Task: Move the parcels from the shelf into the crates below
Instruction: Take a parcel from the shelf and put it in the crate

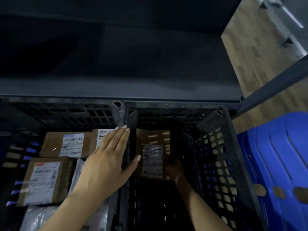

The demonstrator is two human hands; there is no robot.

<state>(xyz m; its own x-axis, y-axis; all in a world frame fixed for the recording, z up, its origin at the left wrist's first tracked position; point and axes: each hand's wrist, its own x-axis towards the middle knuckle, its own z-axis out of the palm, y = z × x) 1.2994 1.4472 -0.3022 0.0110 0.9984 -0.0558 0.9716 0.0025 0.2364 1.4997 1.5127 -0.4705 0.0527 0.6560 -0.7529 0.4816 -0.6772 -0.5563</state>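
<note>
Two black slatted crates stand side by side under a dark shelf [126,64]. My left hand [108,159] lies flat and open over the shared rims, fingers pointing away, thumb hanging into the right crate [215,147]. Deep inside that crate my right hand [174,169] grips the near right corner of a brown cardboard parcel [152,154] with a white label, low near the crate's floor. The left crate [66,114] holds several labelled parcels, among them a brown box [66,144] at the back, another brown box [45,179] nearer me, and a grey bag [40,217] at the bottom.
The shelf surface above the crates looks bare and dark. A blue plastic crate or pallet [275,164] sits to the right on a wooden floor [250,55]. A metal shelf post [273,85] slants across the upper right.
</note>
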